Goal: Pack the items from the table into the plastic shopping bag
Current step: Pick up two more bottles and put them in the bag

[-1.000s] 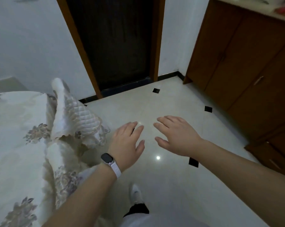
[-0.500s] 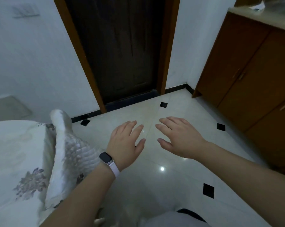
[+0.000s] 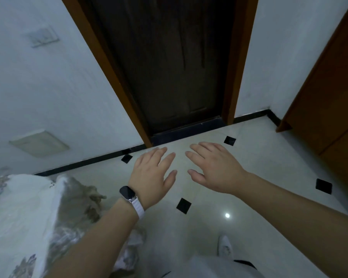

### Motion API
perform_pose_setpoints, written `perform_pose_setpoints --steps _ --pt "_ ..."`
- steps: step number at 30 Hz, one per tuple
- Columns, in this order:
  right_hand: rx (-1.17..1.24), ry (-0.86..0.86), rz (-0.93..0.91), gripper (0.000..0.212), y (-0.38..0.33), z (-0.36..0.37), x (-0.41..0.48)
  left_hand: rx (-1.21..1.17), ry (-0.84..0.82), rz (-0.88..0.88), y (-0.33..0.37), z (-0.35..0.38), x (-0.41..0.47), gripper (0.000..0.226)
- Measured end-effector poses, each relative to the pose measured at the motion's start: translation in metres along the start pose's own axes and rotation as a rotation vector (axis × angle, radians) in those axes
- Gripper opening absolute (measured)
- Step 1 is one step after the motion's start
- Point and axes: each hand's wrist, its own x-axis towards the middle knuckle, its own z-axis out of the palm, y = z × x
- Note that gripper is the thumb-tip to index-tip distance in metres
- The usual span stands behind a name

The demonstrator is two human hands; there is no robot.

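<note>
Fingers (image 3: 161, 155) of left hand (image 3: 151, 173) and right hand (image 3: 215, 169) lie straight, loosely spread, holding nothing above floor (image 3: 205, 233); bag and table items not in view, so best locate them before reaching.

Empty flat hands (image 3: 186, 170) above tiled floor (image 3: 269, 197)

The left hand (image 3: 152, 173) is held out palm down above the floor (image 3: 259, 221), fingers straight and close together, thumb spread; nothing is gripped. The right hand (image 3: 215, 167) is held just beside it, not touching, palm down, fingers straight and slightly fanned; nothing is gripped. No bag or items can be made out.
</note>
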Motion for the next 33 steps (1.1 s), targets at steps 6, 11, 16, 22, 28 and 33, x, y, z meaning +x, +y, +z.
perform_pose_setpoints --steps 6,11,16,22,28,33 --pt "0.005 -0.030 -0.073 0.056 0.051 -0.010 0.077 0.039 0.008 -0.096 -0.017 -0.001 0.059 0.050" --pt "0.030 -0.063 -0.163 0.059 0.049 -0.012 0.148 0.028 0.029 -0.197 -0.064 0.009 0.084 0.049" --pt "0.028 -0.083 -0.227 0.059 0.034 0.002 0.231 0.001 0.055 -0.263 -0.127 0.031 0.112 0.049" --pt "-0.014 -0.129 -0.276 0.060 0.000 0.013 0.345 -0.066 0.104 -0.337 -0.236 0.047 0.151 0.048" --pt "-0.054 -0.074 -0.381 0.056 -0.052 0.017 0.469 -0.038 0.187 -0.363 -0.357 0.045 0.171 0.043" --pt "-0.047 -0.044 -0.501 0.052 -0.095 0.033 0.541 0.012 0.203 -0.427 -0.430 0.047 0.172 0.043"
